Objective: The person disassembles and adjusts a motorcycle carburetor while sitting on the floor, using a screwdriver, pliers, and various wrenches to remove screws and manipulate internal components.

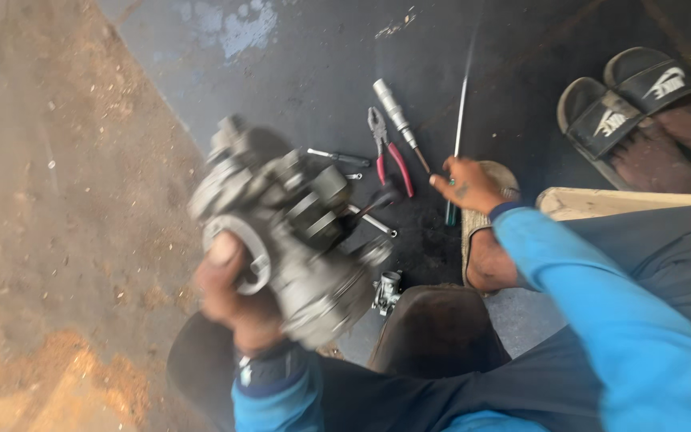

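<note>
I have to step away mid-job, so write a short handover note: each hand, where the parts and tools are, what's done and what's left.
Left hand: grips the grey engine assembly, lifted off the floor; view blurred.
Right hand: over the tools, touching a dark-handled tool; grip unclear.
On the dark mat: red-handled pliers, a silver socket driver, a thin rod, a small metal part.
Done: assembly in hand.
Left: cannot tell from this view.

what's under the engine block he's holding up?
Below the engine block, held by the left hand: a small metal part, a knee, dark floor. Anything directly beneath is covered.
</note>
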